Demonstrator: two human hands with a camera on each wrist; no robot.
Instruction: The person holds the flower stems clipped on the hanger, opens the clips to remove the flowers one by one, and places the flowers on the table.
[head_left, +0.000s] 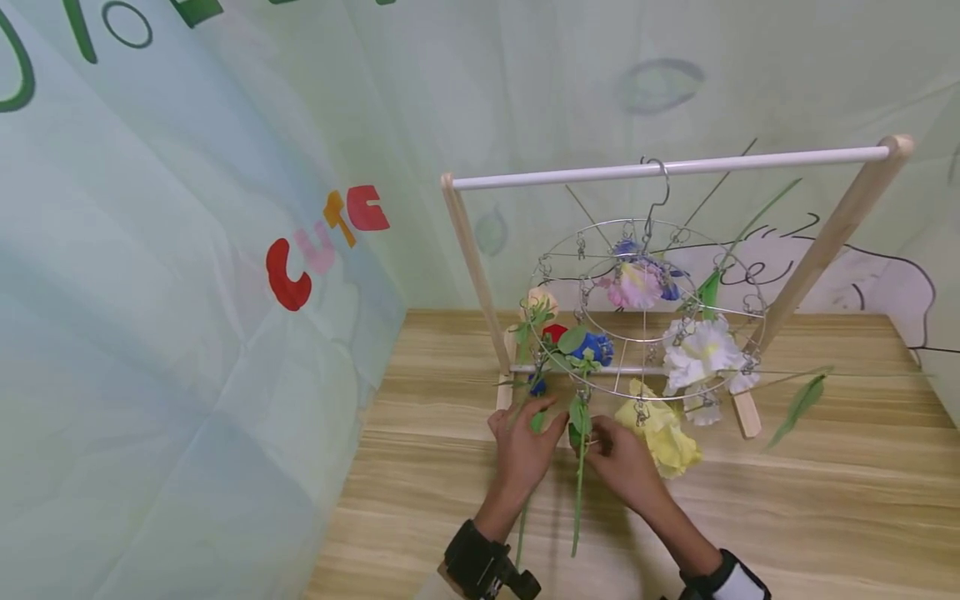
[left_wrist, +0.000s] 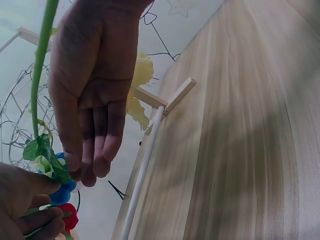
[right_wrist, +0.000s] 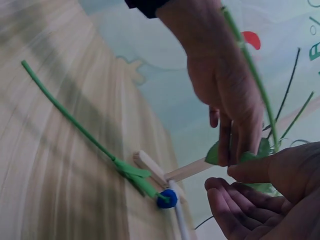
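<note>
A blue artificial flower [head_left: 592, 348] hangs upside down from the round wire hanger, its green stem [head_left: 579, 500] pointing down at me. Green leaves [head_left: 579, 415] on that stem lie between my hands. My left hand [head_left: 525, 446] pinches at the leaves from the left; its fingers are partly hidden. From the right, my right hand [head_left: 624, 462] pinches the leaf edge between thumb and fingertips. In the left wrist view, the leaf [left_wrist: 47, 152] touches the fingertips, with a red flower [left_wrist: 69, 217] beneath. Another stem [right_wrist: 70, 117] with a small blue bloom [right_wrist: 166, 199] hangs nearby.
The round wire hanger [head_left: 648, 340] with clips hangs from a white bar [head_left: 555, 177] on a wooden stand [head_left: 821, 237]. Yellow [head_left: 663, 433], white [head_left: 701, 354] and pink [head_left: 636, 285] flowers hang on it. Below is the wood-grain table [head_left: 840, 500]; printed cloth [head_left: 225, 400] stands behind and left.
</note>
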